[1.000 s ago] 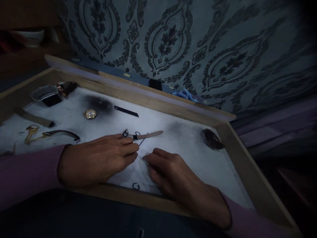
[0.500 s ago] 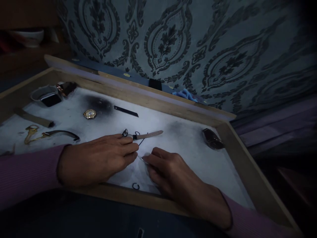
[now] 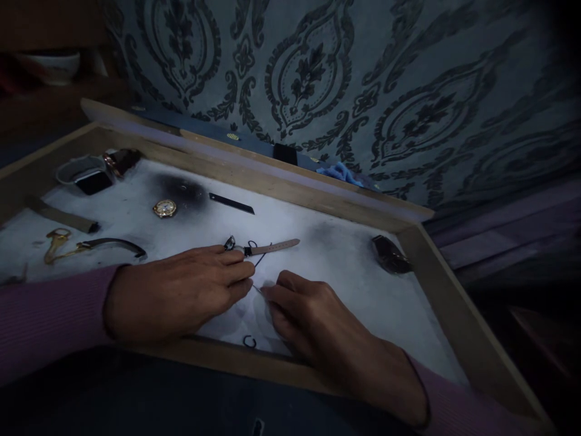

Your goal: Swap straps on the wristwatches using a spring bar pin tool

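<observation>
Over the white bottom of a shallow wooden tray, my left hand (image 3: 181, 293) lies palm down, its fingers closed on a small wristwatch. Most of the watch is hidden beneath them. Its light brown strap (image 3: 276, 246) sticks out to the right, and a dark buckle (image 3: 230, 243) shows above my fingertips. My right hand (image 3: 313, 312) pinches a thin metal tool (image 3: 256, 289), whose tip reaches the fingertips of my left hand. Just above, a thin dark stick (image 3: 260, 259) and a small black ring (image 3: 252, 244) lie by the strap. Another open black ring (image 3: 249, 341) rests nearer me.
The wooden rim (image 3: 254, 166) runs around the work surface. Inside are a black blade (image 3: 231, 203), a gold watch head (image 3: 164, 208), a smartwatch (image 3: 93, 181), a curved black strap (image 3: 115, 244), gold-coloured pieces (image 3: 57, 245) and a dark watch (image 3: 390, 254). Beyond the rim lies a blue cloth (image 3: 342, 172).
Both hands stay in nearly the same place. The metal tool in my right hand shows slightly less of its length; the other objects have not moved.
</observation>
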Tool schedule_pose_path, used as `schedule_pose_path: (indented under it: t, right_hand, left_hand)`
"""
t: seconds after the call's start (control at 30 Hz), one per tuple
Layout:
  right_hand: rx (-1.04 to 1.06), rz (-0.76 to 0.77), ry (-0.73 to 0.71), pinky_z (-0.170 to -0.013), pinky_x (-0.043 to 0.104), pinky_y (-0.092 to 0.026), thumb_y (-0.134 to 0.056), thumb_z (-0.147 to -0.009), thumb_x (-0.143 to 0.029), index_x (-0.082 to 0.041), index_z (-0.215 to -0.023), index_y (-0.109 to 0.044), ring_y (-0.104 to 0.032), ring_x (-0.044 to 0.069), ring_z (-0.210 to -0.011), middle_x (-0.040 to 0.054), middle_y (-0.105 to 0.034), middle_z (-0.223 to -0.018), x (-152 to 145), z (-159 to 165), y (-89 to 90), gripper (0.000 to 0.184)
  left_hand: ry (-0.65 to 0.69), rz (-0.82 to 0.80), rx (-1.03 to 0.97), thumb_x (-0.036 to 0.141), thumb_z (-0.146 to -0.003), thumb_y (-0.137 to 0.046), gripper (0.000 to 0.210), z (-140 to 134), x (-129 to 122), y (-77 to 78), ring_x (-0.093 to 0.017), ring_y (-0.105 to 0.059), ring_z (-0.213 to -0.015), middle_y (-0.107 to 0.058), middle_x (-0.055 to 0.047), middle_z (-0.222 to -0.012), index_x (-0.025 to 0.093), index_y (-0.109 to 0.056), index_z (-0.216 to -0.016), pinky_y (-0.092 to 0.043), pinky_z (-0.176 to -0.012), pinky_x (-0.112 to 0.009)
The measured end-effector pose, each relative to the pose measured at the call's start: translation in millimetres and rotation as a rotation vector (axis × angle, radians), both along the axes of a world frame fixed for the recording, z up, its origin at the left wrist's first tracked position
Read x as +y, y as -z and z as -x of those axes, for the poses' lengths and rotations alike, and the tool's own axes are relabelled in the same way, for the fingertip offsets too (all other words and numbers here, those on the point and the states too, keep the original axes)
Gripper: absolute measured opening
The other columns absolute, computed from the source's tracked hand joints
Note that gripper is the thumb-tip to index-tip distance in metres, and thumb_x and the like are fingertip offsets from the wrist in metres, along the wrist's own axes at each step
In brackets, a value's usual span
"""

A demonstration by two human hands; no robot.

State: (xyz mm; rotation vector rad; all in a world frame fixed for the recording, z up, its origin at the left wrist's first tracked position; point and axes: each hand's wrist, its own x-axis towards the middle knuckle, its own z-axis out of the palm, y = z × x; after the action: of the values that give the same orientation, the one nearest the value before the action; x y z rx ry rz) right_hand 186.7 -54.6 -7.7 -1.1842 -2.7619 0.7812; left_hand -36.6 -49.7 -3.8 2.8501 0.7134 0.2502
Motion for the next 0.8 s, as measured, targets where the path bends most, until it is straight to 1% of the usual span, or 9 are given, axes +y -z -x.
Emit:
schedule_pose_path:
  t: [0.17, 0.3, 0.5, 0.6, 0.73, 0.8]
  right_hand:
    - [0.015, -0.010, 0.002, -0.057, 0.026, -0.038, -0.045, -0.085, -0.006, -0.013, -0.081, -0.062, -0.050, 0.011, -0.061, 0.0059, -0.057, -0.082, -0.1, -0.6, 1.2, 0.018]
    - [0.017, -0.017, 0.008, -0.055, 0.025, -0.036, -0.046, -0.084, -0.006, -0.013, -0.078, -0.061, -0.048, 0.011, -0.059, 0.0055, -0.057, -0.080, -0.2, 0.2, 2.4, 0.018]
    - [-0.035, -0.026, -0.003, -0.056, 0.025, -0.037, -0.046, -0.085, -0.007, -0.013, -0.077, -0.059, -0.050, 0.011, -0.060, 0.0062, -0.058, -0.081, 0.7, 2.7, -2.0, 0.017]
    - [-0.086, -0.102, -0.058, -0.056, 0.026, -0.035, -0.046, -0.086, -0.007, -0.014, -0.077, -0.059, -0.049, 0.012, -0.061, 0.0057, -0.059, -0.080, 1.3, 2.8, -3.5, 0.017]
    - [-0.138, -0.259, -0.134, -0.059, 0.029, -0.035, -0.047, -0.087, -0.007, -0.014, -0.079, -0.060, -0.047, 0.015, -0.063, 0.0062, -0.059, -0.077, 1.8, 1.5, -2.8, 0.017]
    - [-0.153, -0.285, -0.151, -0.061, 0.031, -0.037, -0.049, -0.085, -0.005, -0.013, -0.083, -0.062, -0.048, 0.016, -0.066, 0.0069, -0.059, -0.078, 2.1, 1.0, -1.9, 0.015]
  left_hand:
    - [-0.007, 0.010, 0.033, 0.011, -0.091, -0.046, 0.026, 0.4, -0.1, 0.1, -0.022, -0.058, -0.102, -0.065, -0.007, -0.109, 0.018, -0.060, -0.111, -0.045, -0.091, -0.034]
    - [0.004, 0.025, 0.063, 0.011, -0.091, -0.046, 0.026, 1.1, -0.3, 1.5, -0.022, -0.057, -0.101, -0.063, -0.007, -0.111, 0.016, -0.059, -0.112, -0.045, -0.092, -0.036]
    - [0.005, 0.012, 0.057, 0.010, -0.091, -0.046, 0.024, 1.3, -0.8, 1.9, -0.022, -0.057, -0.100, -0.063, -0.008, -0.110, 0.015, -0.059, -0.110, -0.045, -0.090, -0.036]
    - [0.007, 0.010, 0.050, 0.010, -0.090, -0.046, 0.022, 0.6, -0.5, 0.8, -0.022, -0.057, -0.098, -0.063, -0.007, -0.108, 0.015, -0.060, -0.107, -0.045, -0.090, -0.035]
    - [0.010, 0.010, 0.063, 0.010, -0.090, -0.048, 0.022, -0.2, 0.4, -0.3, -0.022, -0.057, -0.099, -0.063, -0.007, -0.110, 0.015, -0.060, -0.108, -0.044, -0.091, -0.035]
    - [0.017, 0.008, 0.068, 0.009, -0.090, -0.048, 0.023, 0.0, 0.7, -0.1, -0.022, -0.057, -0.100, -0.063, -0.007, -0.111, 0.015, -0.059, -0.109, -0.044, -0.092, -0.036]
